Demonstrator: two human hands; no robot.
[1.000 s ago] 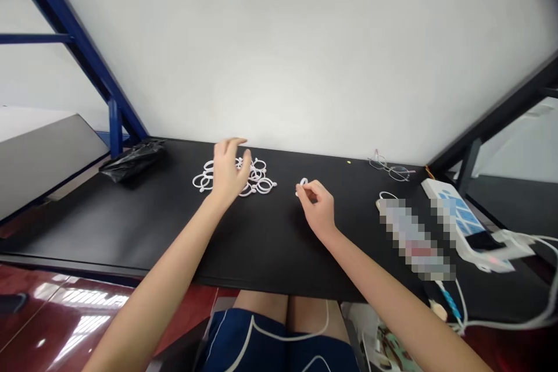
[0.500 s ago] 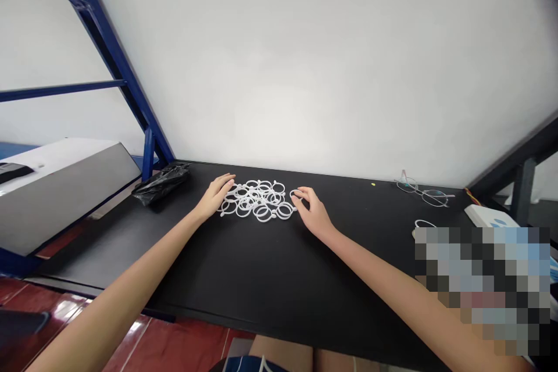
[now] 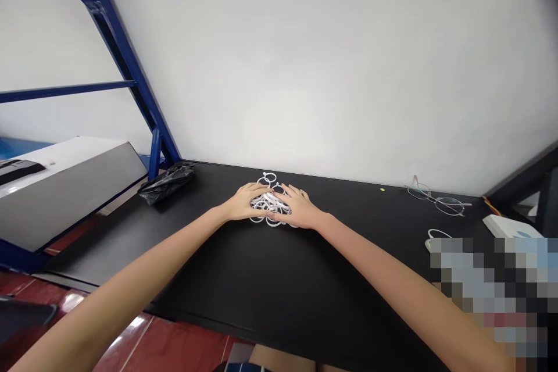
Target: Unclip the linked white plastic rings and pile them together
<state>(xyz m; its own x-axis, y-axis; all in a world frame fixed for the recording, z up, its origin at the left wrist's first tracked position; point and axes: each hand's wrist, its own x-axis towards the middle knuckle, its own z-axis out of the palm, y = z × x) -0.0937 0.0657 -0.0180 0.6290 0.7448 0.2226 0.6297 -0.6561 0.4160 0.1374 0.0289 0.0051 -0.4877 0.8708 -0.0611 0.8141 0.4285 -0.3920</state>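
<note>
A heap of white rings, each with a small knob like a curtain ring (image 3: 271, 202), lies on the black table (image 3: 261, 279). My left hand (image 3: 248, 200) presses against the heap's left side, fingers stretched out and apart. From the right side my right hand (image 3: 299, 206) does the same, fingers spread over part of the rings. Thumbs and fingertips of both hands nearly meet around the heap. Several rings stick out at the back and front; others are hidden under my fingers. Neither hand grips a ring.
A crumpled black plastic bag (image 3: 168, 182) lies to the left, near a blue metal frame (image 3: 131, 64). Eyeglasses (image 3: 436, 200) rest at the back right. Beside them are a white box (image 3: 508, 225) and a blurred-out patch. A white wall (image 3: 305, 70) stands behind the table.
Both my hands have moved inward towards each other, squeezing the spread-out rings into a smaller, tighter heap. The camera view has shifted slightly.
</note>
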